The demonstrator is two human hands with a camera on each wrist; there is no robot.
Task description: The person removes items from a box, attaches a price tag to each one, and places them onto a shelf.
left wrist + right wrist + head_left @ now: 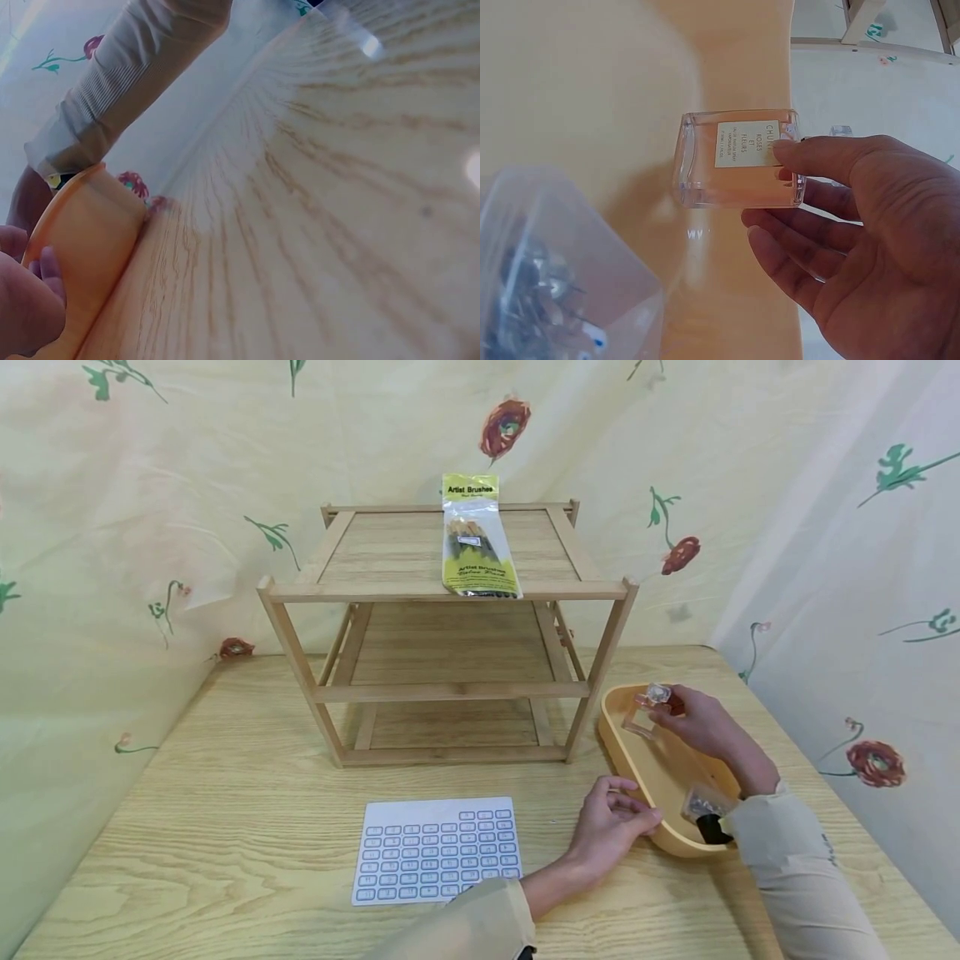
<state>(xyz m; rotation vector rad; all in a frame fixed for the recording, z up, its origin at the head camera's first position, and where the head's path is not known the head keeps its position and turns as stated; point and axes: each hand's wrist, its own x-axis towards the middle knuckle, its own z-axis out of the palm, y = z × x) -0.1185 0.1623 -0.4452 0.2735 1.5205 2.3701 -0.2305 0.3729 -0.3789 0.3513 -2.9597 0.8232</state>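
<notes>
My right hand (701, 722) grips a pink glass perfume bottle (735, 161) near its top, over the far end of a yellow-orange tray (626, 760). The bottle's clear cap (657, 693) shows in the head view, and its pale label reads "Roses et Fleurs" in the right wrist view. At the tray's near left side, my left hand (607, 831) holds the rim, with the thumb over the edge and fingers against the outer wall (97, 240). A clear plastic container (570, 277) with small, blurred contents lies in the tray's near end, beside a black object (711, 828).
A three-tier wooden rack (450, 692) stands at the back, left of the tray. A pack of artist brushes (480, 539) lies on its top shelf, reaching the front edge. A white sheet printed with a numbered grid (438, 852) lies on the table (247, 827), partly under the left sleeve.
</notes>
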